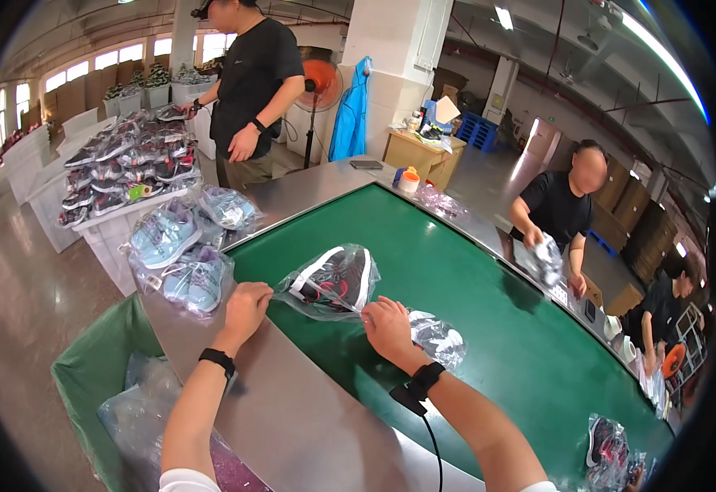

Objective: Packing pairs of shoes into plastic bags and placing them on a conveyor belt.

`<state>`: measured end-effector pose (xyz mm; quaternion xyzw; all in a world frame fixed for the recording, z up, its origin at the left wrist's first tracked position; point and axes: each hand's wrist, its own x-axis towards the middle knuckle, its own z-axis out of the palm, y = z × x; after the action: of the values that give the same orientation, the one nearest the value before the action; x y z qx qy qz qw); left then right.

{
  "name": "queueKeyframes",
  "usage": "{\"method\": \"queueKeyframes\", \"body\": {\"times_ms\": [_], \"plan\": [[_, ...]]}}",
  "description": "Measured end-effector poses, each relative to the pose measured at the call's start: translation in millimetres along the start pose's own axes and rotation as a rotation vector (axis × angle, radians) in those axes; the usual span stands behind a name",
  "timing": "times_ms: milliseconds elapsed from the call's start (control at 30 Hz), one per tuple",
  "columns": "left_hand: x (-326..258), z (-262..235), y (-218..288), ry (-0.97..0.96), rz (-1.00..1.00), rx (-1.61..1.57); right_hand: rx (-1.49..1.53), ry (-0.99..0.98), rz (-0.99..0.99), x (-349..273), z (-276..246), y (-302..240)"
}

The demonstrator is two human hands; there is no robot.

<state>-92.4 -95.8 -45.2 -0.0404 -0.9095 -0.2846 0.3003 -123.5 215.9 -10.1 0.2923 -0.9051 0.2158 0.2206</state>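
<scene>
A clear plastic bag [350, 261] holding a black shoe with white edging and red detail lies over the green belt [489, 344]. My left hand [247, 312] pinches the bag's left corner, drawing the film out taut. My right hand [386, 328] has its fingers closed on the bag's lower right edge. Just beyond the right hand, and partly hidden by it, a second bagged pair of white and grey shoes [440, 340] rests on the belt. Bagged light-blue shoes [198, 279] are piled on the metal edge beside my left hand.
A green-lined bin [87, 369] with plastic film stands at lower left. Bagged dark shoes [128, 160] fill a white crate nearby, with a person [255, 74] behind it. Across the belt another person [559, 201] handles a bag. More bagged shoes [608, 447] lie at lower right.
</scene>
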Motion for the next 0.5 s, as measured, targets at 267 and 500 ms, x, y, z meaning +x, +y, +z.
{"method": "queueKeyframes", "body": {"times_ms": [267, 500], "plan": [[36.1, 10.4, 2.8, -0.021, -0.249, -0.830, 0.540, -0.096, 0.158, 22.3, -14.6, 17.9], [77.8, 60.7, 8.3, -0.007, -0.636, -0.486, 0.341, 0.037, 0.520, 80.6, 31.1, 55.3]]}}
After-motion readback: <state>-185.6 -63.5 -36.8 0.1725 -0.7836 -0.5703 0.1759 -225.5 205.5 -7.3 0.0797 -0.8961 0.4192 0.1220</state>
